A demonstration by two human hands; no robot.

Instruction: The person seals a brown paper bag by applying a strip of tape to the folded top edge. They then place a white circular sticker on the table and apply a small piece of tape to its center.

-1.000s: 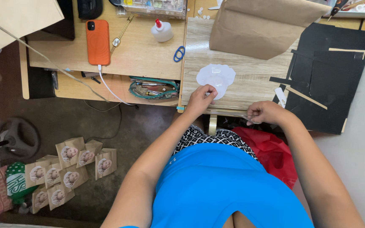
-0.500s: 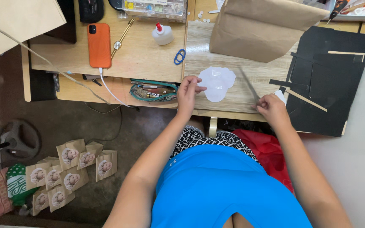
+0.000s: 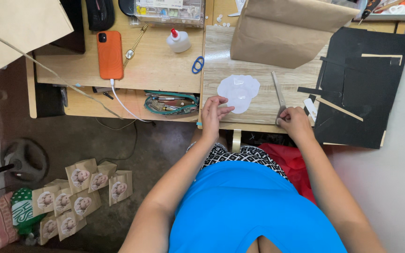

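Observation:
A white scalloped paper shape lies on the pale wooden board in front of me. My left hand rests on the board just left of it, fingers loosely apart, fingertips at the paper's near edge and holding nothing that I can see. My right hand sits at the board's front edge, closed round the near end of a long grey metal tool that looks like shut scissors. The tool points away from me, just right of the white paper.
A large brown paper bag lies at the back, black card sheets to the right. On the desk to the left are an orange phone, a glue bottle and a blue loop. Brown packets lie on the floor.
My left hand has drawn back from the white paper to its left edge. My right hand moved left onto the grey tool, which now lies closer to the paper.

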